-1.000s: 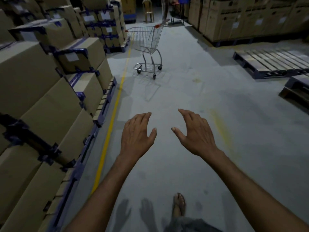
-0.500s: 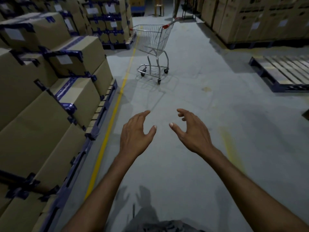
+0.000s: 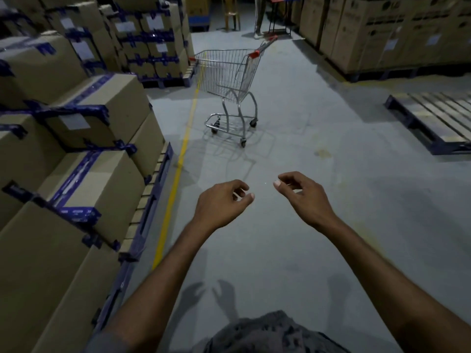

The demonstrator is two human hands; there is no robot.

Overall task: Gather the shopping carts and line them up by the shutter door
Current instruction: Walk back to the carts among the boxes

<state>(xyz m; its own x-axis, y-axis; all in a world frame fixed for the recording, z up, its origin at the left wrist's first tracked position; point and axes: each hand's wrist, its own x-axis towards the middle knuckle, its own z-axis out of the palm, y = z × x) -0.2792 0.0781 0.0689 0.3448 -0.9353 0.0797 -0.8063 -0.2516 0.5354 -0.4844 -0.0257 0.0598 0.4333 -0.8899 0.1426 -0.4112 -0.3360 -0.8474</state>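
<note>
**Walking up to the lone cart, both hands empty**

The person's left hand [image 3: 221, 203] and right hand [image 3: 304, 197] hang out in front with fingers loosely curled, each grip holding nothing. The shopping cart [image 3: 230, 90] stands well ahead of both grips on the grey floor [image 3: 331, 225], just beside the yellow line [image 3: 178, 169], its red handle [image 3: 262, 48] on the far side and angled to the right. The step in hand looks like the approach. Done well, it means circling to the handle end, closing both grips on the bar and pushing, keeping clear of the stacked boxes [image 3: 96, 115] to the left of the left grip. Count: one cart, one bare pallet [image 3: 433, 121], two free hands. No shutter door is in view.
</note>
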